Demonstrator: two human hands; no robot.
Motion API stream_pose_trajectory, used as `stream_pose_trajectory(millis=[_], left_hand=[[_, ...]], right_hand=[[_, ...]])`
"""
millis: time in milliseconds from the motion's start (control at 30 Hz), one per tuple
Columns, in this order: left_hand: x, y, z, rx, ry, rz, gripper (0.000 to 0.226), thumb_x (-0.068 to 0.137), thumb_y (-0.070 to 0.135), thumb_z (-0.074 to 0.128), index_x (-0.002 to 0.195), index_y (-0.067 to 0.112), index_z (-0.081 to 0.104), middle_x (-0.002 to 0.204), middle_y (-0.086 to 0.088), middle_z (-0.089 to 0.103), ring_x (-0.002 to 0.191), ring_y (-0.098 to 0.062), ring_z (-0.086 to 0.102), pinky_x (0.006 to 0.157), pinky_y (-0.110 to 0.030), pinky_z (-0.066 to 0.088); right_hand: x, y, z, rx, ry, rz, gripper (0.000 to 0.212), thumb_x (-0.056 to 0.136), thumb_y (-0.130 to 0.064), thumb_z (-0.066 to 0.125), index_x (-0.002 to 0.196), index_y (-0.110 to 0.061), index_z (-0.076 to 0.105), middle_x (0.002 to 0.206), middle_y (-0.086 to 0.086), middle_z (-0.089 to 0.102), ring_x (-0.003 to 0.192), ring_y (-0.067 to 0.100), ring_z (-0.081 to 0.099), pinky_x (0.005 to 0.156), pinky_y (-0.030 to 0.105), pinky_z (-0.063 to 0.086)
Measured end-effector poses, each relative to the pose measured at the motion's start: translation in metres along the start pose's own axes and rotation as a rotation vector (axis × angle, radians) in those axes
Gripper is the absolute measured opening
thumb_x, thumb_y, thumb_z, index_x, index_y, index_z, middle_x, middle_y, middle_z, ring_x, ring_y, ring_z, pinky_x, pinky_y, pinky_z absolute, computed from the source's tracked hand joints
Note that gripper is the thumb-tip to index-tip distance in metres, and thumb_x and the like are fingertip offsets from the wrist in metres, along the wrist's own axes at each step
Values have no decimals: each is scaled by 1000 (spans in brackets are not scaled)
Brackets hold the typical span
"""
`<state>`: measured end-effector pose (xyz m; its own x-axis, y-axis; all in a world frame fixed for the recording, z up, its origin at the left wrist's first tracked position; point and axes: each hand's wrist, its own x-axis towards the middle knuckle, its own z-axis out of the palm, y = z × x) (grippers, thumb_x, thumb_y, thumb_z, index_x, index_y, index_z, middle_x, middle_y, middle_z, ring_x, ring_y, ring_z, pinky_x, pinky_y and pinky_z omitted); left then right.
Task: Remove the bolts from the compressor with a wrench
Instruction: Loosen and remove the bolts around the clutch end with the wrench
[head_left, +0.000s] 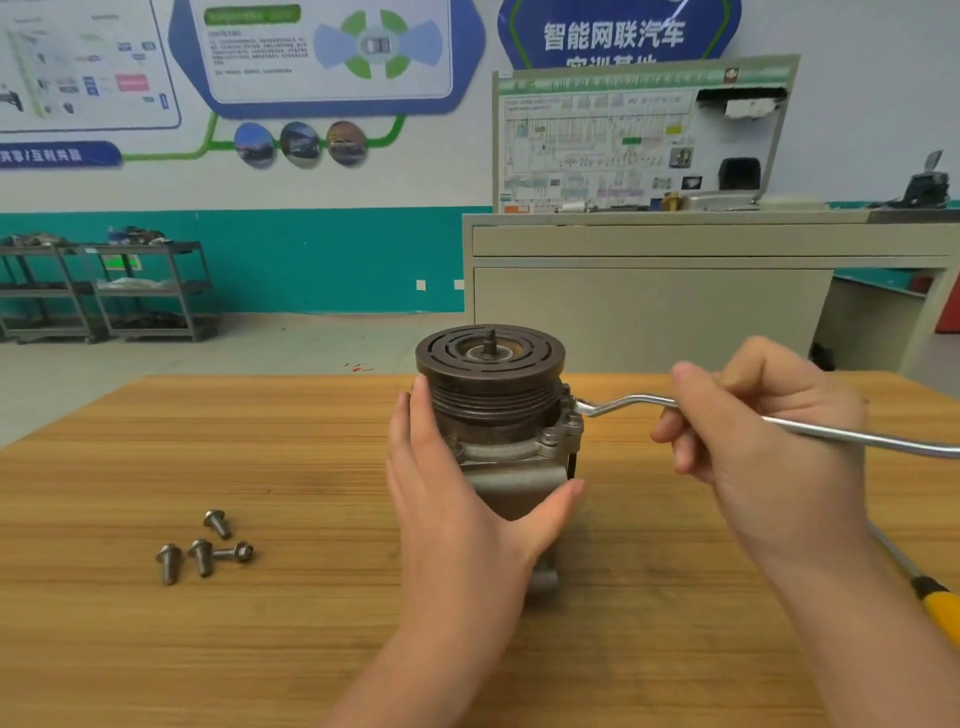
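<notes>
Wood-grain bench (260, 441) carries the work. Compressor (498, 415) stands on end at bench centre, grooved pulley uppermost. Left hand (457, 483) is spread against its near and left side, fingers straight, thumb across the housing, bracing rather than gripping. Right hand (769, 431) has its fingers curled round the shank of an offset wrench (727, 415), whose head sits at a flange bolt on the compressor's right side, under the pulley rim; full seating on the hex cannot be confirmed. Four bolts (205, 545) lie loose together on the bench, well left of the compressor.

Recommendation: seat the head squarely before loading, pull in a level arc, and press the housing down to counter tipping. A slipped head would likely round the bolt.
</notes>
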<state>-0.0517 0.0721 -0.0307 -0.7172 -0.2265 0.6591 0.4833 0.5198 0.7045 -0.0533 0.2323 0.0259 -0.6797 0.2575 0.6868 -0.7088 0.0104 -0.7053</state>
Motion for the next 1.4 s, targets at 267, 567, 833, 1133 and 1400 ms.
stream_pose_trajectory(millis=[267,567,833,1133,1400], left_hand=[[-1,-5,-1,34,-9,31,120,60,46,83,152,24,10,158,-3,16,146,-13,12,110,-4,4],[-3,6,1,16,-19,-68,115,61,68,69,151,35,6,155,8,12,144,-15,15,117,-33,18],[-2,-1,-1,1,-29,-66,118,59,55,80,152,29,11,150,10,19,141,-11,20,113,-26,18],[7,-9,-7,-317,105,-168,43,91,36,58,130,30,42,127,12,48,122,-4,47,107,-30,41],[12,-15,-6,-309,142,-164,22,90,32,59,110,35,50,116,14,49,109,4,50,91,-18,41]], right_hand=[[-26,-2,23,-351,-28,-179,34,84,-16,62,55,-9,44,49,9,50,44,15,46,47,29,42],[-28,-10,30,-520,-258,-373,36,82,-13,59,61,-25,33,55,-8,32,49,2,31,50,11,24],[0,14,2,436,48,365,40,92,-4,55,58,-17,39,50,10,56,36,11,43,36,17,29],[-24,-8,21,-266,-24,-78,32,84,-21,60,59,-10,43,50,13,53,44,23,50,45,30,45],[-33,-28,52,-774,-190,-413,31,83,-17,48,62,-26,27,49,-4,30,45,6,32,44,10,24]])
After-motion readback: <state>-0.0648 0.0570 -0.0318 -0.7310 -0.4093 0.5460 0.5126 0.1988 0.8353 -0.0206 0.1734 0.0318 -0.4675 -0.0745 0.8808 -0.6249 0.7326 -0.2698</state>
